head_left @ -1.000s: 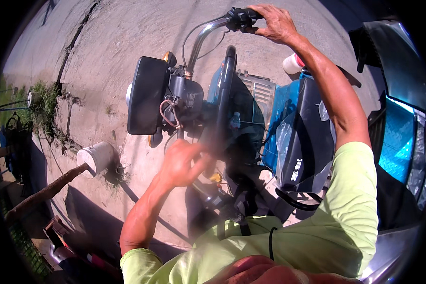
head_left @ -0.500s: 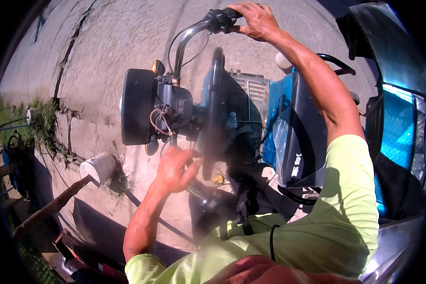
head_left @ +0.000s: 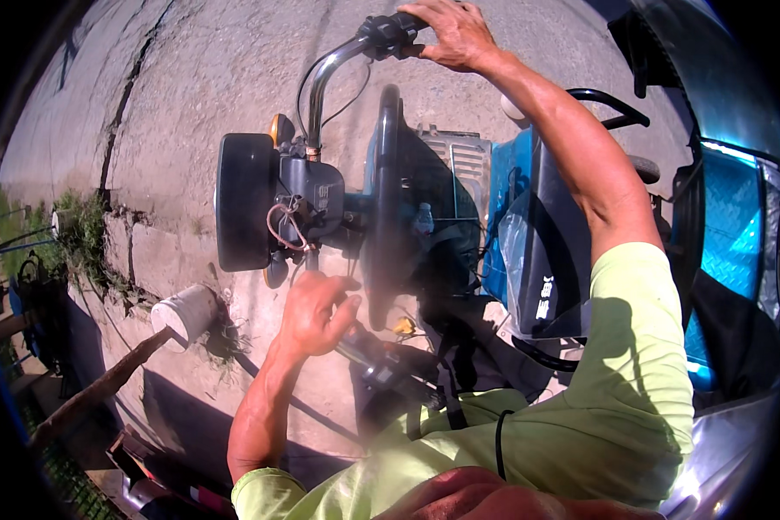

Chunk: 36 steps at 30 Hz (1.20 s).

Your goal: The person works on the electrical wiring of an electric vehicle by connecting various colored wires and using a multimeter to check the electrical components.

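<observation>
A motor tricycle with a chrome handlebar (head_left: 318,91) stands across the middle of the view. My right hand (head_left: 456,36) wraps around the far handlebar grip, beside a black switch housing (head_left: 388,36). On the nearer side, my left hand (head_left: 314,314) lies curled over the bend of the bar, thumb and forefinger a little apart; its palm hides the bar there. The near grip and lever (head_left: 390,371) show below it, partly in shadow. Between the hands sit a black headlight casing (head_left: 244,201) and a dark instrument housing (head_left: 323,192) with a pinkish cord (head_left: 283,227) looped on it.
A dark curved rim (head_left: 387,156) rises behind the handlebar. A clear bottle (head_left: 424,219) lies in the footwell before the black seat (head_left: 556,251). A blue cargo bed (head_left: 728,225) is at right. On the left, a white bucket (head_left: 185,316) with a wooden pole stands on cracked concrete.
The handlebar and headlight appear slightly farther left and lower in view. Both hands keep their places on the bar, and the bucket appears shifted slightly right.
</observation>
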{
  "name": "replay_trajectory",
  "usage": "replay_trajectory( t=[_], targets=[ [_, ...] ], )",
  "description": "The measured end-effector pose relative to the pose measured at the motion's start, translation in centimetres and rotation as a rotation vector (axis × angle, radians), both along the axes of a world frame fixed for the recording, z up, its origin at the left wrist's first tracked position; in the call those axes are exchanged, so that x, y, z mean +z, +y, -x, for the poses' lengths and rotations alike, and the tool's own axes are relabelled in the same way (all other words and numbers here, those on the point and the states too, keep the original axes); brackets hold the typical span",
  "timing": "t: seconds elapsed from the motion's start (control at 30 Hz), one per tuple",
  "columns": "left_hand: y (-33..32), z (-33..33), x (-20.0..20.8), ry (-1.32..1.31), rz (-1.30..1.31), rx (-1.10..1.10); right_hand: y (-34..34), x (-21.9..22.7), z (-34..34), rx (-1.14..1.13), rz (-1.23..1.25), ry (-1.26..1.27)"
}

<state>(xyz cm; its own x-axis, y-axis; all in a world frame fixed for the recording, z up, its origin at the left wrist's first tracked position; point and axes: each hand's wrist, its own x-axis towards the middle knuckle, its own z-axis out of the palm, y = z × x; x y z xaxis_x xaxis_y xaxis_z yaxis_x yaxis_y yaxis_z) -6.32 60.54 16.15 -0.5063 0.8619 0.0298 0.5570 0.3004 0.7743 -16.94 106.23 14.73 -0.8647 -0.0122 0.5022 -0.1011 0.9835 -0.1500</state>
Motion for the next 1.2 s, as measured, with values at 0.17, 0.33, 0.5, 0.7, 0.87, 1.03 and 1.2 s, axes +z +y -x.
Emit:
replay_trajectory(
  t=[0.17, 0.33, 0.5, 0.7, 0.87, 1.03, 1.2],
  targets=[
    [0.1, -0.1, 0.1, -0.01, 0.012, -0.001, 0.1, 0.2, 0.1, 0.007, 0.036, 0.003],
    [0.0, 0.0, -0.1, 0.002, 0.028, -0.009, 0.0, 0.2, 0.1, 0.023, 0.062, 0.023],
    [0.2, 0.0, 0.1, -0.004, 0.052, -0.017, 1.5, -2.0, 0.7, 0.245, 0.584, -0.017],
    [0.1, -0.1, 0.0, -0.01, 0.047, -0.009, 1.6, -2.3, 0.7, 0.342, 1.545, -0.419],
    [0.2, -0.2, 0.1, -0.016, 0.035, 0.002, 1.1, -1.8, 0.4, 0.081, 0.301, -0.195],
    [0.2, -0.1, 0.2, -0.017, 0.038, -0.007, 0.3, -1.7, 0.6, 0.011, 0.11, -0.106],
    [0.2, -0.1, 0.2, -0.017, 0.035, -0.007, 0.2, -2.1, 1.0, 0.02, 0.037, -0.023]
  ],
)
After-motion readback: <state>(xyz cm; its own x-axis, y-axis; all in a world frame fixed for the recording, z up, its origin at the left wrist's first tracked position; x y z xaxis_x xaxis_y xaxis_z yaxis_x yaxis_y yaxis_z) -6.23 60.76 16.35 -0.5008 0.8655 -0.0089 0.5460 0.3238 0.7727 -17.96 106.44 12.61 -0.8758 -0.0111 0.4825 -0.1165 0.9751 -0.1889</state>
